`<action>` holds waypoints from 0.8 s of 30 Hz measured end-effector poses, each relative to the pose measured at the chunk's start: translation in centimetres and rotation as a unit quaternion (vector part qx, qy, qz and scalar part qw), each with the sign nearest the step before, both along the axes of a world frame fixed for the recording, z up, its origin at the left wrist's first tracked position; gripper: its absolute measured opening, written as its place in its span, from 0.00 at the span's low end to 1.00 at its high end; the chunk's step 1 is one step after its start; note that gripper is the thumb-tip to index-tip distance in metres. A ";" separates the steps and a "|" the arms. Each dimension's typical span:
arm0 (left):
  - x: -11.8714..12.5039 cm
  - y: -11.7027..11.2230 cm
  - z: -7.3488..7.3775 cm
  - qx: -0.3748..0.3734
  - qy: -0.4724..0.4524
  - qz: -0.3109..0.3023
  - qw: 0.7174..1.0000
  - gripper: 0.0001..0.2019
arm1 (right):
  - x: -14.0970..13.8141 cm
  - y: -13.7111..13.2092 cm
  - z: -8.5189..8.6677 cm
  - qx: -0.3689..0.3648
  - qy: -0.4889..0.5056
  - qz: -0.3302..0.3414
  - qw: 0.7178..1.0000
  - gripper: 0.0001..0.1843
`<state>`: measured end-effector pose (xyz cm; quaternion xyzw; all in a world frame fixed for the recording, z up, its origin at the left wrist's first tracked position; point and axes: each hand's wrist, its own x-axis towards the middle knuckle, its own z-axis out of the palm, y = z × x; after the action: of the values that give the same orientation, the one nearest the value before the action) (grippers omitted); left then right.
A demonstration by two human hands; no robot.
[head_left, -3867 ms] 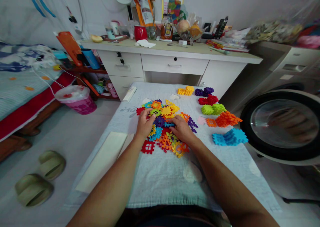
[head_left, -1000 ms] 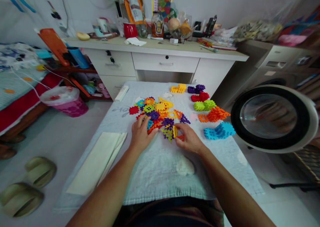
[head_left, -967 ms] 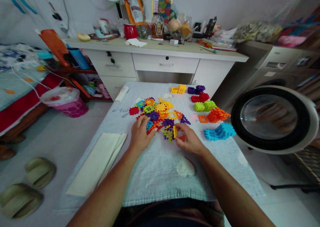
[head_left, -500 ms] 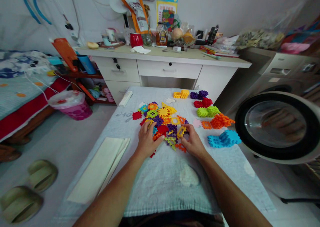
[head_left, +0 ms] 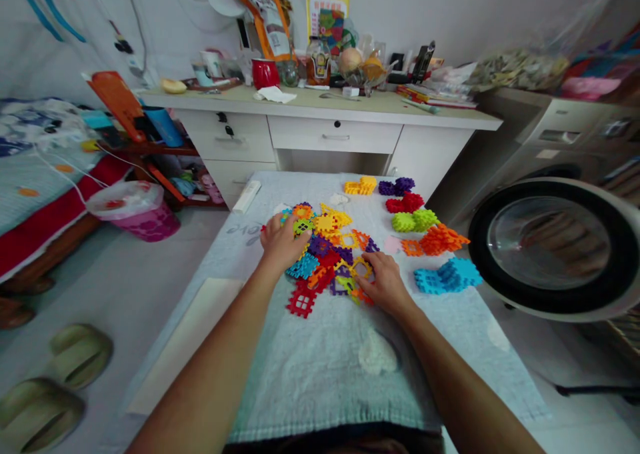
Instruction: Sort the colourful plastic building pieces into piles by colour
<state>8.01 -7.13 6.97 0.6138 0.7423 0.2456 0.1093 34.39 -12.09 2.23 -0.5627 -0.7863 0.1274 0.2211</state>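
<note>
A loose pile of interlocking plastic pieces with notched edges lies mid-table. My left hand [head_left: 281, 242] is over the pile's left side, thumb apart from the bent fingers, beside a green piece [head_left: 303, 227]; a bit of red shows past its fingertips. At the right side, my right hand [head_left: 386, 281] has fingers and thumb at the edges of a yellow open-centred piece [head_left: 362, 267]. In front of the left hand are blue pieces [head_left: 303, 266] and a red window-like piece [head_left: 301, 299]. Purple pieces [head_left: 320, 245] sit between the hands.
Sorted groups line the table's right side: yellow [head_left: 361, 186], purple [head_left: 397, 187], red [head_left: 405, 203], green [head_left: 415, 221], orange [head_left: 444, 239] and blue [head_left: 447, 277]. A folded cream cloth [head_left: 187, 341] lies left. A white box [head_left: 247, 197] sits far left; a washer door [head_left: 550, 249] stands open at right.
My left hand has moved left and away from me across the pile, uncovering blue and red pieces. My right hand has stayed near the same spot, and its yellow piece now lies flatter.
</note>
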 end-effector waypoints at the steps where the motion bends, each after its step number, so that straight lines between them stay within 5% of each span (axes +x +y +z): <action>1: -0.3 0.8 -0.4 0.007 -0.009 0.031 0.999 0.27 | -0.1 0.1 0.0 -0.003 -0.004 -0.002 1.000 0.24; 5: -1.0 2.6 -2.8 0.033 -0.036 0.100 0.994 0.27 | -0.2 0.4 0.0 -0.008 -0.010 0.005 1.000 0.25; 9: -1.4 2.9 -4.6 0.055 -0.025 0.091 0.994 0.25 | -0.1 0.8 0.2 -0.032 -0.029 0.021 0.999 0.27; 13: -1.4 3.0 -4.8 0.068 -0.033 0.077 0.994 0.23 | -0.5 1.1 1.1 -0.058 -0.075 0.040 0.995 0.28; 18: -1.3 3.2 -4.4 0.077 -0.007 0.133 0.988 0.21 | -0.5 2.1 3.9 -0.040 -0.095 0.044 0.994 0.30; 24: -1.6 3.9 -4.8 0.041 -0.029 0.144 0.988 0.23 | -0.6 8.4 7.6 0.012 -0.095 0.042 0.994 0.31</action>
<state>6.43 -3.20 2.14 0.4971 0.8086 0.3069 0.0691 33.76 -3.65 9.83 -0.5363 -0.8280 0.0729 0.1462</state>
